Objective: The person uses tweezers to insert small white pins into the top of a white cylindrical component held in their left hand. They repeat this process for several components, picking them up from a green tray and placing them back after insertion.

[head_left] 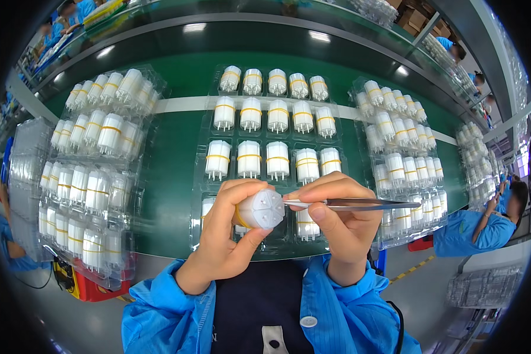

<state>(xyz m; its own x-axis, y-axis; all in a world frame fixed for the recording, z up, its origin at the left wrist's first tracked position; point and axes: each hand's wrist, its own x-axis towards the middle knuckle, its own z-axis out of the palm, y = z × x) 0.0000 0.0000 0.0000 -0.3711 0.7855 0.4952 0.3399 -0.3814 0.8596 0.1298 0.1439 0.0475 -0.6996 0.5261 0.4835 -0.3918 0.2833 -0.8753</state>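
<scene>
My left hand is wrapped round a bundle of white plastic pieces with a yellow band, its round, segmented end tilted up toward me. In my right hand is a pair of metal tweezers, pinched between thumb and fingers. The tweezers' tips point left and reach the edge of the bundle's end; whether they touch it I cannot tell. Just beyond my hands lies a clear plastic tray with rows of similar white bundles, pins downward. My hands hide part of its nearest row.
Stacked clear trays of banded white bundles stand at left and right on the green work surface. Nested clear trays are at far left. A metal rail crosses beyond. A person in blue sits at right.
</scene>
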